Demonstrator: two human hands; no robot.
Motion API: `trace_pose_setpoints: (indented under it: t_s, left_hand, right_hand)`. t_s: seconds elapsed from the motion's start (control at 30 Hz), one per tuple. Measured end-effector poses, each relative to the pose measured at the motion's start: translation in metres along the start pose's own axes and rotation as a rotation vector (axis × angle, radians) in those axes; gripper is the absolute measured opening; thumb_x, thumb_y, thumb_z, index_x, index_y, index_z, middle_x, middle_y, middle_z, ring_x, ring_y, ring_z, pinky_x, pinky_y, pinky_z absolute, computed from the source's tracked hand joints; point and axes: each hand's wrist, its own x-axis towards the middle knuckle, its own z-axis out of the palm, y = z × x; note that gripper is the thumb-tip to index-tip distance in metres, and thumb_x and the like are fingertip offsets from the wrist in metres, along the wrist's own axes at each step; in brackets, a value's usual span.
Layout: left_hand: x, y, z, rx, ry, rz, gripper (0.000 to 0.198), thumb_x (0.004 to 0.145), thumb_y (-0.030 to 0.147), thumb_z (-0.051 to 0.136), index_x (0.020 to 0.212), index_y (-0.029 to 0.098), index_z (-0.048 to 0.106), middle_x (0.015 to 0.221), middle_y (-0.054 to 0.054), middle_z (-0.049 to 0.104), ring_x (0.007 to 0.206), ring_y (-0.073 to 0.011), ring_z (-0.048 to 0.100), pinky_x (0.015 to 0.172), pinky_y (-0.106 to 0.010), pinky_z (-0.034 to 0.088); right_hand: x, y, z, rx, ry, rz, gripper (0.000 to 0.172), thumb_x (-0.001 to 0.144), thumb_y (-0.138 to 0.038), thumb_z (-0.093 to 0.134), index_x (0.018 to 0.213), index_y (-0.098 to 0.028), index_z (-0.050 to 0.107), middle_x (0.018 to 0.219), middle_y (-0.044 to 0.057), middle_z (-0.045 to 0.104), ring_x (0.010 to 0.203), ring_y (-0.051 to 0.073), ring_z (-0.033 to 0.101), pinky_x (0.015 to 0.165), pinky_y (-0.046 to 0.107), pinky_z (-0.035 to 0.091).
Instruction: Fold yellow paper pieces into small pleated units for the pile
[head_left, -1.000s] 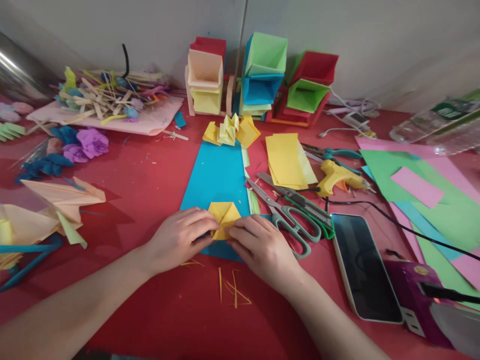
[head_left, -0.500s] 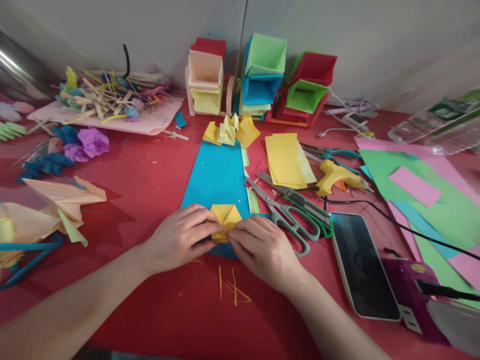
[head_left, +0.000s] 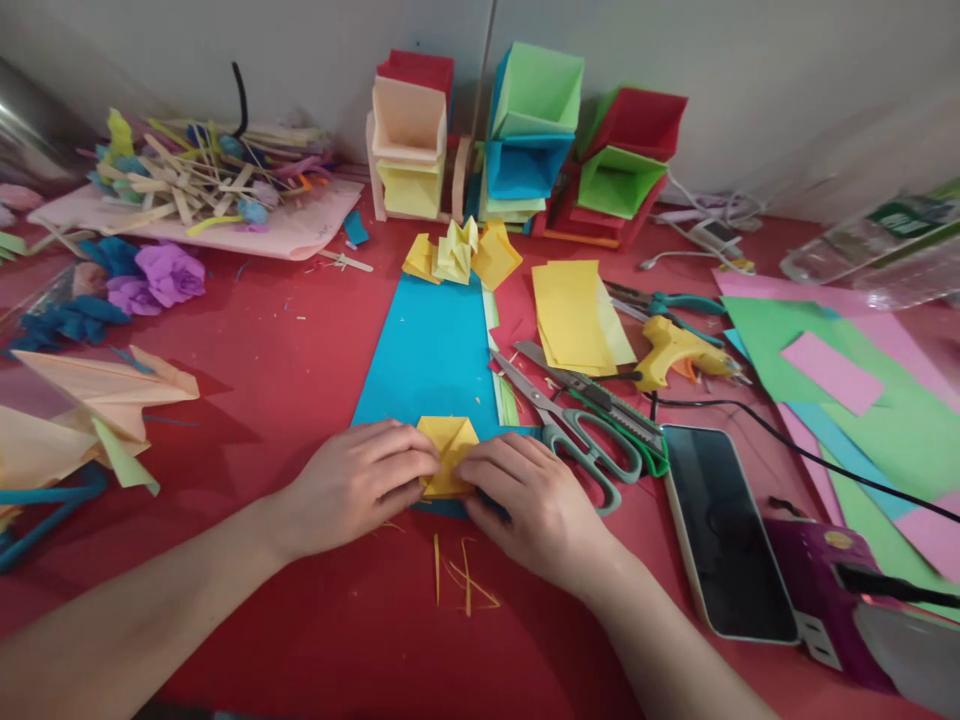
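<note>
A folded yellow paper lies on a blue sheet, with creases meeting near its middle. From the left, my left hand grips its edge with bent fingers, thumb side hidden. My right hand holds the opposite edge, fingertips pressed on the paper. At the top of the blue sheet are several folded yellow pieces. Grey-handled scissors and a green box cutter lie to the right of my right hand. Thin yellow paper strips are scattered below the hands.
Cut yellow sheets, a yellow glue gun and pliers lie right of the blue sheet. A phone is nearer me. Coloured paper boxes stand against the wall. Craft sticks pile up at left.
The view has shifted slightly. The folded yellow paper sits a little lower in view, and my fingers have moved slightly along its edges while both hands stay on it.
</note>
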Motion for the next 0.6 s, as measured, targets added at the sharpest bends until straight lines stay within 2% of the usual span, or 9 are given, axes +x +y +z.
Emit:
trace_pose_setpoints:
  t_s: [0.13, 0.27, 0.47, 0.6]
  left_hand:
    - [-0.0012, 0.0040, 0.0037, 0.115, -0.038, 0.006, 0.012, 0.085, 0.019, 0.050, 0.088, 0.020, 0.061, 0.089, -0.003, 0.060, 0.082, -0.0165, 0.053, 0.072, -0.030, 0.045]
    - [-0.0037, 0.0034, 0.0070, 0.096, -0.010, -0.031, 0.014, 0.085, 0.022, 0.051, 0.083, 0.020, 0.064, 0.082, -0.003, 0.060, 0.075, -0.0152, 0.051, 0.067, -0.028, 0.043]
    - [-0.0022, 0.0059, 0.0083, 0.040, 0.054, -0.122, 0.014, 0.085, 0.021, 0.051, 0.081, 0.019, 0.065, 0.079, -0.003, 0.059, 0.076, -0.0156, 0.049, 0.068, -0.030, 0.042]
    - [0.0012, 0.0107, 0.0083, 0.050, 0.052, -0.196, 0.018, 0.087, 0.023, 0.047, 0.076, 0.018, 0.061, 0.077, -0.003, 0.055, 0.076, -0.0163, 0.046, 0.068, -0.031, 0.041]
  right_hand:
    - [0.0003, -0.0056, 0.0041, -0.114, 0.019, -0.001, 0.015, 0.083, -0.015, 0.047, 0.083, -0.016, 0.062, 0.080, 0.006, 0.062, 0.076, 0.018, 0.052, 0.067, 0.030, 0.041]
    - [-0.0006, -0.0096, 0.0057, -0.174, 0.061, 0.036, 0.018, 0.085, -0.017, 0.046, 0.080, -0.018, 0.064, 0.076, 0.005, 0.061, 0.072, 0.017, 0.051, 0.062, 0.029, 0.039]
    - [0.0002, -0.0043, 0.0070, 0.047, 0.118, 0.191, 0.013, 0.082, -0.020, 0.054, 0.075, -0.019, 0.065, 0.085, 0.005, 0.062, 0.079, 0.017, 0.052, 0.069, 0.031, 0.042]
    - [0.0037, -0.0071, 0.0058, 0.066, 0.107, 0.301, 0.014, 0.083, -0.021, 0.053, 0.076, -0.019, 0.064, 0.087, 0.006, 0.060, 0.082, 0.020, 0.051, 0.069, 0.034, 0.042]
